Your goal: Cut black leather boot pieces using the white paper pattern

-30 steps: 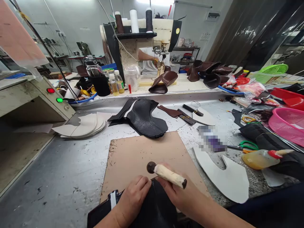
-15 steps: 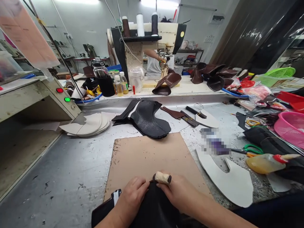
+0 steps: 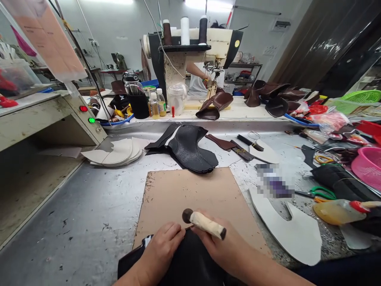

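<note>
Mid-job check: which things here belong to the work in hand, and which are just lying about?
Apparently in use:
- black piece, at the left hand
- hammer, in the right hand
- tan board, beneath

Seemingly lying about:
- green-handled scissors
- red-capped bottle
- pink basket

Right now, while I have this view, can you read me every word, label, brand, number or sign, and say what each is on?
No text can be read.
Peach-coloured hanging bag: faint lines of print, too small and blurred.
Small bottle: coloured label, too small to read.
Purple and white item: pixelated, so nothing on it is legible.
</note>
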`<state>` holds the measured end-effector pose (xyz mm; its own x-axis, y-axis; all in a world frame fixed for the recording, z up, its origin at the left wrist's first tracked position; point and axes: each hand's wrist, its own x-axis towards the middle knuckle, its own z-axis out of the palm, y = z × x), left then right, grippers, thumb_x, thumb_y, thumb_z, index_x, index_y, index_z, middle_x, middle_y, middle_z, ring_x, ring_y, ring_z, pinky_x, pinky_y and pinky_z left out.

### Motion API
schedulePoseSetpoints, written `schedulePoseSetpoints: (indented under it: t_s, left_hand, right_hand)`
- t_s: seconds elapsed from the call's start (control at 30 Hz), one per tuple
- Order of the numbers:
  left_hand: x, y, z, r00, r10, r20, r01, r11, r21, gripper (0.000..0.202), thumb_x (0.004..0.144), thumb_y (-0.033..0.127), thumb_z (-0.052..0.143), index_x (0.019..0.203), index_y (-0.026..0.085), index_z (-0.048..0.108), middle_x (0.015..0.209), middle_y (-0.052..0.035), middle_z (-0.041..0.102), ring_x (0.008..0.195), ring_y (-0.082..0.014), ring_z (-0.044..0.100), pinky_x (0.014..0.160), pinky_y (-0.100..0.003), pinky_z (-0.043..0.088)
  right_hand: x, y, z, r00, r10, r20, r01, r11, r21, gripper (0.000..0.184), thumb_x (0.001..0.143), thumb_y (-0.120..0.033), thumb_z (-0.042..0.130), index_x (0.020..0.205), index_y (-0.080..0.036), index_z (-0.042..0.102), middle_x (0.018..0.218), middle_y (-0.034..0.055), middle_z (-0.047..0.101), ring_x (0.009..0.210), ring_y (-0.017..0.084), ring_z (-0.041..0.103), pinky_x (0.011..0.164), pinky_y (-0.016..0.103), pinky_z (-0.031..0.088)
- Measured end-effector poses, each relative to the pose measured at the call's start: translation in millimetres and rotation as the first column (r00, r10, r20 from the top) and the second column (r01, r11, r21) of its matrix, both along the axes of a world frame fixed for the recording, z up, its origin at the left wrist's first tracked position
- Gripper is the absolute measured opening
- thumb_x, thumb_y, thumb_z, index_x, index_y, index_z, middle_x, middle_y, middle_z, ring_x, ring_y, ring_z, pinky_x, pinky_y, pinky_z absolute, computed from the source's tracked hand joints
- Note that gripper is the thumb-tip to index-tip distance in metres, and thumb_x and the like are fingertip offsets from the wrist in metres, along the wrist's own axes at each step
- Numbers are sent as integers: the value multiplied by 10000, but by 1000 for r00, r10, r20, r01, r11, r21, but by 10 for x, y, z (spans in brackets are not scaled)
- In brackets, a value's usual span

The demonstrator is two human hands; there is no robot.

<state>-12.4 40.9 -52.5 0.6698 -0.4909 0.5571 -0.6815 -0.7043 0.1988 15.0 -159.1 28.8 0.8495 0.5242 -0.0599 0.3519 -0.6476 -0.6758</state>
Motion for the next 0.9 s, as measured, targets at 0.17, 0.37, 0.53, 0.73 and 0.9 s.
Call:
schedulePoseSetpoints:
  t_s: [0.17, 0.37, 0.53, 0.73, 0.9]
  left_hand:
    - [-61, 55, 17, 999, 28, -23, -28, 1000, -9, 269, 956, 176, 305, 915, 143, 570, 753, -37, 602, 670, -139, 577, 600, -240, 517]
    - [-150, 148, 21, 999, 46, 24, -45, 999, -28, 260, 955, 182, 319, 917, 137, 572, 747, -41, 608, 664, -140, 576, 602, -241, 521]
    - [-218, 243, 2, 999, 2, 49, -2, 1000, 6, 294, 960, 179, 286, 949, 125, 575, 754, -47, 617, 680, -142, 579, 623, -245, 528]
    - [-303, 349, -9, 999, 32, 43, -31, 999, -14, 249, 949, 156, 331, 937, 124, 578, 770, -50, 622, 688, -137, 584, 621, -236, 523]
    - [-382, 427, -39, 998, 41, 41, -40, 999, -16, 260, 953, 166, 325, 956, 128, 583, 764, -46, 622, 688, -134, 582, 629, -231, 523]
  right_hand:
    - [-7, 32, -82, 1000, 13, -21, -17, 980, -199, 135, 907, -254, 419, 863, -202, 535, 789, 34, 644, 700, 182, 599, 616, 257, 366]
    - [-67, 101, -106, 995, 97, -20, -99, 990, -99, 115, 916, -247, 406, 908, -218, 518, 823, 17, 638, 709, 161, 590, 609, 235, 359]
    - [-87, 204, -79, 995, 96, -28, -99, 986, -133, 106, 908, -256, 422, 899, -213, 519, 824, 23, 633, 715, 166, 581, 624, 241, 367]
    - [-110, 299, -139, 994, 99, -49, -107, 973, -205, 96, 892, -235, 441, 858, -206, 526, 790, 23, 638, 693, 166, 584, 615, 246, 357]
    - [-172, 388, -204, 984, 175, 17, -170, 972, -163, 111, 913, -242, 427, 908, -227, 536, 857, 18, 649, 734, 161, 589, 617, 242, 342]
